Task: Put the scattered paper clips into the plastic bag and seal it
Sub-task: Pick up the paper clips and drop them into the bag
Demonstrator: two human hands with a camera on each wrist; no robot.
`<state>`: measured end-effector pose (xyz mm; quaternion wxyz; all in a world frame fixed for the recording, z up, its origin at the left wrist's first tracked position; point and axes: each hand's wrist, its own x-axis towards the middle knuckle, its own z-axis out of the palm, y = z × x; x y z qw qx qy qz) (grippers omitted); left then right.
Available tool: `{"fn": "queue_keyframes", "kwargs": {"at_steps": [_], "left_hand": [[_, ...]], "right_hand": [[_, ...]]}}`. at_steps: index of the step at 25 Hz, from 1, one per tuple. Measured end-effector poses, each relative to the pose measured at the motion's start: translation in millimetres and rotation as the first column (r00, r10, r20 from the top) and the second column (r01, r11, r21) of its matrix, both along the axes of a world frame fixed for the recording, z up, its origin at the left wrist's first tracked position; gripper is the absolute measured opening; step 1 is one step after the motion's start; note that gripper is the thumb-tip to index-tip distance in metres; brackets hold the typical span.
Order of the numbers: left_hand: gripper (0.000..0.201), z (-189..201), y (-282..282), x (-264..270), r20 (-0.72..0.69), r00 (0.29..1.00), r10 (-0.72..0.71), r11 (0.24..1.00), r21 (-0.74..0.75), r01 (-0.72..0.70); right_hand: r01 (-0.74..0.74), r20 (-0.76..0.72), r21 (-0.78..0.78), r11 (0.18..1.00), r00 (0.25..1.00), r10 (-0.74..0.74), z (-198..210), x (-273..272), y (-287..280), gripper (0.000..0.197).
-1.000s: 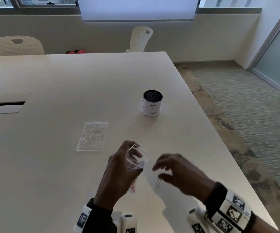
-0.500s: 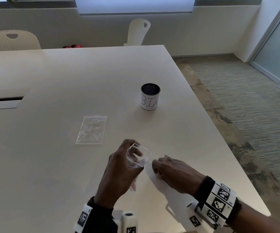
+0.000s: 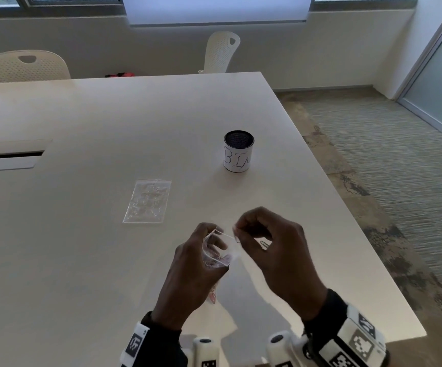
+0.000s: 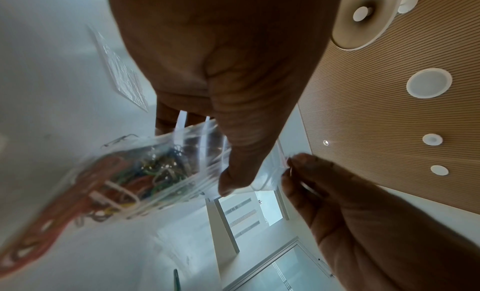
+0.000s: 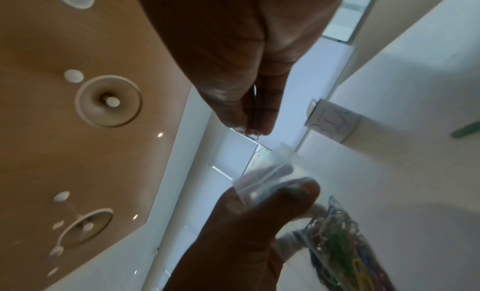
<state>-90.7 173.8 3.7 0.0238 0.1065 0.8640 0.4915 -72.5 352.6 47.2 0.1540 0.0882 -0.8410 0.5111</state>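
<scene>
My left hand [image 3: 213, 243] grips a clear plastic bag [image 3: 218, 256] just above the table and holds its mouth open with the thumb [image 4: 241, 151]. Several coloured paper clips [image 4: 130, 178] lie bunched in the bag's bottom. At the bag's mouth my right hand [image 3: 237, 233] pinches a silver paper clip [image 5: 253, 132] between thumb and fingertips. A green paper clip [image 3: 264, 244] lies loose on the white table [image 3: 82, 260] under my right hand. Something pink [image 3: 212, 296] shows below my left hand; I cannot tell whether it is loose or in the bag.
A second flat clear bag [image 3: 148, 201] lies on the table to the left. A small cup labelled BIN [image 3: 239, 151] stands farther back. The table's right edge [image 3: 360, 234] runs close to my right hand, with carpet beyond. Two white chairs stand at the far side.
My right hand has lifted off the table with a paper clip and moved left to the bag's mouth. My left hand has kept holding the bag in place.
</scene>
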Motion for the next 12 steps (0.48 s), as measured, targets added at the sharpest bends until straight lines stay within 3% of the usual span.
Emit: {"fn": "queue_keyframes", "kwargs": {"at_steps": [4, 7, 10, 12], "left_hand": [[0.047, 3.0, 5.9, 2.6, -0.014, 1.0, -0.018, 1.0, -0.018, 0.018], [0.043, 0.8, 7.6, 3.5, -0.015, 1.0, -0.012, 1.0, -0.001, 0.012], [0.042, 0.3, 7.6, 6.0, -0.005, 1.0, -0.006, 1.0, 0.012, 0.006], [0.042, 1.5, 7.3, 7.7, -0.007, 1.0, -0.006, 1.0, 0.012, 0.006]], "right_hand": [[-0.123, -0.012, 0.169, 0.978, 0.992, 0.127, 2.3, -0.1, -13.5, 0.008], [0.006, -0.033, 0.167, 0.986, 0.999, 0.0, -4.5, -13.1, 14.4, 0.011], [0.125, 0.062, 0.286, 0.95, 0.987, -0.148, -27.1, -27.2, 47.3, 0.011], [0.116, 0.15, 0.38, 0.918, 0.971, -0.185, -46.8, -32.5, 55.8, 0.007]]}}
